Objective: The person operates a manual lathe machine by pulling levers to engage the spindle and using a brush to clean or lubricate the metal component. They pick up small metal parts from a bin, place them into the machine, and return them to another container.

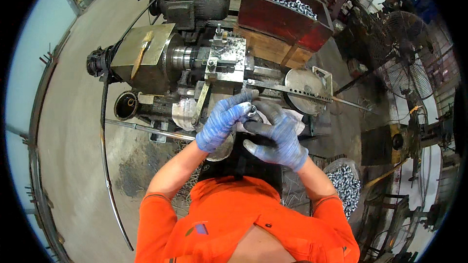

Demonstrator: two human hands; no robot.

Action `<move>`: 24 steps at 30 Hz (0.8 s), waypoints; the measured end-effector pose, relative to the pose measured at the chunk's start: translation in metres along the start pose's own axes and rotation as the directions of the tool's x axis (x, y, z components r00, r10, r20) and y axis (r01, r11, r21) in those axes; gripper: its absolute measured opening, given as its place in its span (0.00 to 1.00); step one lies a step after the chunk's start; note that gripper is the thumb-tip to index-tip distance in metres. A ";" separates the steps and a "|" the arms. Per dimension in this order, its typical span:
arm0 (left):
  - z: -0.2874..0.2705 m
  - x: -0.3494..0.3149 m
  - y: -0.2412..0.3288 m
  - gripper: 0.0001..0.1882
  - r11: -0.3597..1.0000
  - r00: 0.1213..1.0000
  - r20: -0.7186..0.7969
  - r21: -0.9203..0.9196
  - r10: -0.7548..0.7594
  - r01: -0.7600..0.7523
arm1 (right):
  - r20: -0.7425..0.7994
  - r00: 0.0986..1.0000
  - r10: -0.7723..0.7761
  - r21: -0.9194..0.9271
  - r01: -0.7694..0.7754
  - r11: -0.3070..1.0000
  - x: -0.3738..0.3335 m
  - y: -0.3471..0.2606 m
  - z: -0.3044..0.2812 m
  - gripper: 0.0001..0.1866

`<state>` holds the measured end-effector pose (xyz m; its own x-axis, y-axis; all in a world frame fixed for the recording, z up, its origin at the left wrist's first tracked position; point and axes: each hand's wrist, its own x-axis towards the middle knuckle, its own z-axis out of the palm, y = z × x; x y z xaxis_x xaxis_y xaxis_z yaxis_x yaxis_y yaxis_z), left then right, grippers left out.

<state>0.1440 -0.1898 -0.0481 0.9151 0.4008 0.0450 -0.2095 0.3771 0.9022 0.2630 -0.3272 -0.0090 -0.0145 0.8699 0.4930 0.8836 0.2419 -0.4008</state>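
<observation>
In front of the lathe-like machine, my left hand (220, 122), in a blue glove darkened at the fingertips, pinches a small shiny metal ring (252, 111) between thumb and fingers. My right hand (280, 134), gloved alike, is beside it with fingers spread, the upper ones close to the ring. Whether they touch it I cannot tell. Just beyond my hands is the machine's metal tool block (229, 58), facing a round chuck (181, 58). A perforated lever bar (287, 89) runs off to the right.
A wooden-handled brush (141, 56) lies on the machine's housing. Behind stand a motor (195, 2) and a red bin (282, 22) with small metal parts. More metal parts fill a container (345, 187) at my lower right. A fan (402, 53) stands right; a long rod (151, 129) sticks out left.
</observation>
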 end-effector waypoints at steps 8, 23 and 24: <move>-0.010 0.001 -0.005 0.27 0.954 0.999 -0.048 -0.300 0.016 -0.030 | -0.061 0.997 0.057 0.005 -0.057 0.998 0.016 -0.001 0.022 0.15; -0.104 -0.081 0.073 0.30 0.910 0.901 -0.377 0.413 0.215 -0.044 | 0.130 0.986 -0.109 -0.137 0.127 0.982 0.125 0.017 0.054 0.14; -0.110 -0.099 0.090 0.28 0.892 0.876 -0.446 0.449 0.184 0.042 | 0.149 0.984 -0.094 -0.154 0.117 0.981 0.137 0.023 0.060 0.14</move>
<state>-0.0028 -0.1039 -0.0185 0.6094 0.7928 0.0137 0.0060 -0.0218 0.9997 0.2538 -0.1764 0.0034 -0.1672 0.8975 0.4081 0.9373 0.2731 -0.2166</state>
